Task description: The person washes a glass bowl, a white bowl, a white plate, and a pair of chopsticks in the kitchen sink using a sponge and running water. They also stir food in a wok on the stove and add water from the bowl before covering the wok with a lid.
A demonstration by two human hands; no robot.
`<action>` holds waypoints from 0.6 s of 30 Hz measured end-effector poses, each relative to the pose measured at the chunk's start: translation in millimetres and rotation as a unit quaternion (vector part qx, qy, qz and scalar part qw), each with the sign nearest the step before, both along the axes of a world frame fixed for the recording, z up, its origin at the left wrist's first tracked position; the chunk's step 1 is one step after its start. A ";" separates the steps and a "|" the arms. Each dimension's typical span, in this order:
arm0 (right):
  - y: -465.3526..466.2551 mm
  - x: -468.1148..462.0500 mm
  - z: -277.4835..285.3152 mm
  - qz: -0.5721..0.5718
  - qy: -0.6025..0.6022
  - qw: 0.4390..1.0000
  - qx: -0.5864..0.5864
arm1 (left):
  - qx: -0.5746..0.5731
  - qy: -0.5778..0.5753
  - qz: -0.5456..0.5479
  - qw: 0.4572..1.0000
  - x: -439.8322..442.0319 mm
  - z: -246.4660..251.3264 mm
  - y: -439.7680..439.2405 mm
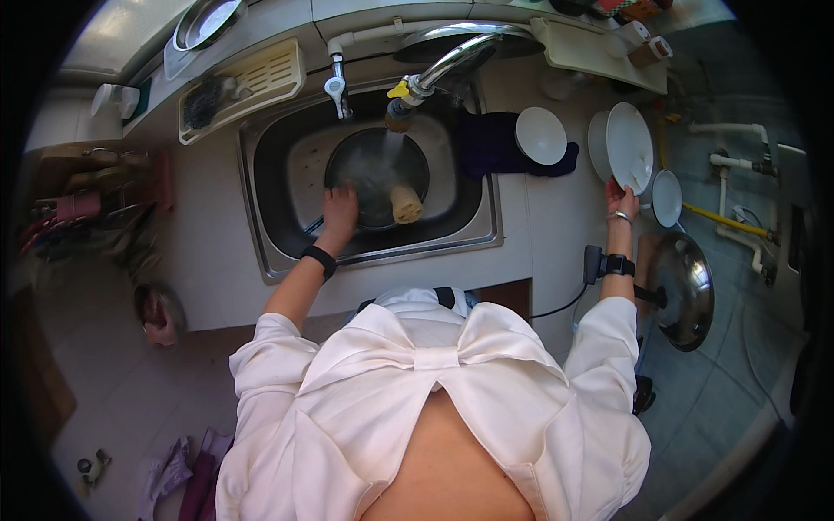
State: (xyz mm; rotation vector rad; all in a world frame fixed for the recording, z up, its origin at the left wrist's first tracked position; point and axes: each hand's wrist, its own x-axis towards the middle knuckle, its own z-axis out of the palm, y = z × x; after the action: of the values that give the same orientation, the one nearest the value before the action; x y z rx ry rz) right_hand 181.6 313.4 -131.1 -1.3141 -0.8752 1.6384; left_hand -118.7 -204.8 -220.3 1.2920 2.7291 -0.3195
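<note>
Water runs from the faucet point(410, 98) into a dark round pan point(365, 163) sitting in the stainless steel sink point(300, 176). My left hand point(341, 211) reaches over the pan's near left rim; its fingertips are blurred, so its grip is unclear. A tan, cylinder-shaped loofah point(406, 207) rests at the pan's near right edge. Far to the right, my right hand point(622, 198) pinches the near rim of a white bowl point(631, 146). That bowl is tilted, with another white bowl point(597, 146) right behind its left side.
A small white bowl point(541, 135) sits on a dark cloth point(488, 146) right of the sink. Another white dish point(666, 198) and a metal pot lid point(684, 293) are at the right. A cream drain rack point(273, 68) with a steel wool scrubber point(203, 104) stands behind the sink.
</note>
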 end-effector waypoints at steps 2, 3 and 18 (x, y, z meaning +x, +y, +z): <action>14.1 -9.8 -19.2 -0.035 -0.029 0.999 -0.009 | -0.022 -0.010 0.015 1.000 1.8 -6.2 5.1; 17.6 -14.1 -27.3 -0.044 -0.021 0.999 -0.020 | -0.049 -0.032 0.028 0.998 1.9 -6.1 5.6; -40.9 -21.6 -12.0 0.028 -0.088 0.993 -0.067 | -0.407 0.197 -0.123 0.883 -27.2 142.9 61.0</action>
State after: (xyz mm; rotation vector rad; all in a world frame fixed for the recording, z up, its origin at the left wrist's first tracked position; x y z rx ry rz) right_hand 160.0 272.5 -143.1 -1.5590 -0.9258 1.6667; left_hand -145.9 -143.8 -77.4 1.3692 2.1837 -1.6902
